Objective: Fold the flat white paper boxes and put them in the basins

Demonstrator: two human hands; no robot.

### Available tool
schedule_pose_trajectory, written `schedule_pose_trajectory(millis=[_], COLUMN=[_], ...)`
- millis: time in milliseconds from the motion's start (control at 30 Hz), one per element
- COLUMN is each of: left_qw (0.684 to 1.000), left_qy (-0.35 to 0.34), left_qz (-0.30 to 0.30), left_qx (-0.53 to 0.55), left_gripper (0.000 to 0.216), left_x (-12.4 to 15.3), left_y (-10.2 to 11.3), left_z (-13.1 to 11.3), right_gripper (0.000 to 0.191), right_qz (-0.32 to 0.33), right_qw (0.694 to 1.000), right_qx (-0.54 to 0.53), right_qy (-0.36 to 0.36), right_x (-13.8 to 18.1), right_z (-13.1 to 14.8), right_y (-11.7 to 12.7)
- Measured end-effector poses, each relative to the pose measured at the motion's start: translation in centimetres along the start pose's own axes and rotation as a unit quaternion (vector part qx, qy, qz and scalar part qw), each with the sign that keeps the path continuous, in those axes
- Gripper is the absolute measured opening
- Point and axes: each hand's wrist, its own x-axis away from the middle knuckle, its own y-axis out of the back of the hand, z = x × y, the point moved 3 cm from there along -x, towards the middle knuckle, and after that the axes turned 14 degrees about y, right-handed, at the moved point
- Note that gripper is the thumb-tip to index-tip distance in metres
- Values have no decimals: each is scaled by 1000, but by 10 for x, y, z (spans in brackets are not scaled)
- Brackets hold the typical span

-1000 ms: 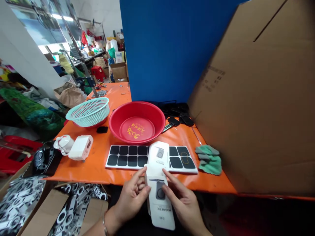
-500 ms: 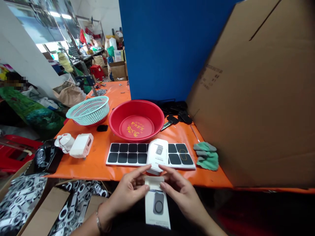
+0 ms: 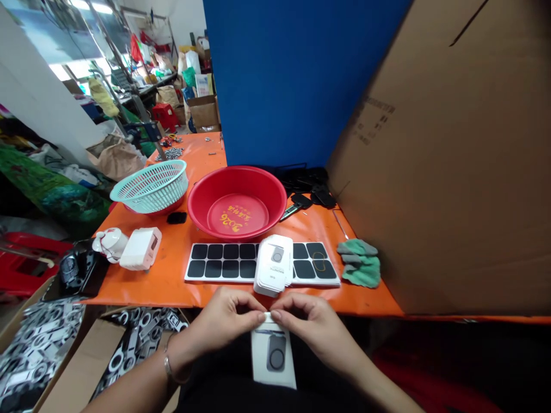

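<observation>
A small white box (image 3: 275,358) printed with a dark gadget picture stands before my lap, below the table's front edge. My left hand (image 3: 235,318) pinches its top flap from the left, thumb on the near face. On the other side, my right hand (image 3: 303,318) grips the same flap, its thumb beside the left one. The fingertips behind the flap are partly hidden. Just beyond my hands lies a stack of white printed cards or flat boxes (image 3: 272,264). It rests on a white sheet of black rounded squares (image 3: 221,261).
On the orange table (image 3: 172,289) stand a red basin (image 3: 236,201), a mint basket (image 3: 150,189), a white device (image 3: 141,248) and a green-grey glove (image 3: 359,263). A big cardboard box (image 3: 465,189) rises at the right. Cartons of grey-and-white ring-ended parts (image 3: 37,350) sit lower left.
My thumbs have come together over the box's top flap, which stood up between them before and now shows less. The view has tilted slightly downward.
</observation>
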Motion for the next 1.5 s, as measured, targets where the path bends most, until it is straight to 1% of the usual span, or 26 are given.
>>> schedule_pose_trajectory(millis=[67, 133, 267, 367, 433, 467, 500, 533, 567, 600, 633, 667, 700, 733, 767, 800, 867, 933, 1033, 1133, 1200, 1300, 1367, 1400, 1433, 1500], left_qw=[1000, 999, 996, 994, 994, 994, 991, 981, 959, 930, 892, 855, 827, 811, 808, 818, 834, 842, 846, 846, 850, 882, 922, 946, 964, 972], left_qy=[-4, -23, -47, -62, -80, -97, -118, -150, -182, -216, -263, -303, -340, -370, -390, -396, -367, -326, -293, -290, -291, -292, -270, -232, -174, -39], left_qz=[5, 28, 73, 77, 56, 18, -40, -119, -213, -291, -357, -403, -420, -410, -376, -316, -209, -157, -156, -161, -158, -162, -183, -195, -199, -171], left_qx=[4, -4, -32, -46, -50, -48, -44, -42, -41, -57, -84, -119, -156, -194, -233, -274, -355, -401, -418, -418, -411, -333, -208, -115, -14, 156], left_gripper=[21, 22, 23, 20, 19, 18, 18, 18, 22, 33, 38, 41, 42, 40, 37, 35, 31, 28, 35, 38, 38, 36, 35, 36, 38, 46], left_x=[0, 3, 16, 21, 15, 10, 3, -5, -11, -17, -22, -26, -30, -35, -41, -48, -62, -72, -80, -80, -79, -81, -86, -91, -97, -110], left_y=[2, 4, 2, -1, 5, 14, 25, 39, 54, 66, 73, 75, 71, 63, 50, 34, 3, -20, -32, -32, -31, -27, -20, -15, -11, -6], left_z=[2, 2, 5, 10, 8, 3, -5, -14, -25, -37, -47, -55, -60, -60, -56, -48, -23, 1, 20, 23, 23, 29, 34, 37, 42, 49], right_gripper=[27, 28, 21, 19, 19, 20, 22, 24, 27, 32, 39, 46, 49, 44, 35, 27, 19, 14, 10, 13, 15, 27, 36, 38, 38, 36], right_qz=[-1, 2, 41, 83, 87, 76, 61, 26, -19, -55, -84, -91, -98, -111, -114, -114, -95, -60, -16, 1, 6, -35, -87, -103, -107, -93], right_qw=[1000, 999, 998, 995, 994, 995, 995, 995, 992, 987, 981, 971, 954, 944, 935, 929, 920, 911, 895, 889, 896, 911, 921, 928, 937, 959], right_qx=[-20, -35, -12, 17, 25, 27, 31, 33, 40, 51, 73, 123, 201, 234, 266, 294, 338, 379, 427, 446, 437, 408, 379, 357, 328, 257], right_qy=[-10, -5, 34, 58, 56, 61, 69, 90, 121, 139, 161, 183, 199, 203, 202, 195, 173, 152, 127, 99, 77, 41, 5, -18, -41, -81], right_x=[1, 5, 20, 25, 14, 1, -16, -37, -60, -84, -106, -125, -139, -147, -150, -149, -136, -120, -110, -118, -127, -131, -123, -117, -109, -96], right_z=[-3, -4, -4, -3, -1, 2, 6, 11, 17, 21, 25, 28, 29, 28, 24, 18, 2, -15, -30, -32, -32, -38, -48, -55, -63, -78], right_y=[0, 2, 5, 5, 5, 6, 8, 11, 16, 21, 28, 34, 42, 51, 60, 68, 77, 76, 63, 57, 61, 76, 84, 86, 84, 76])
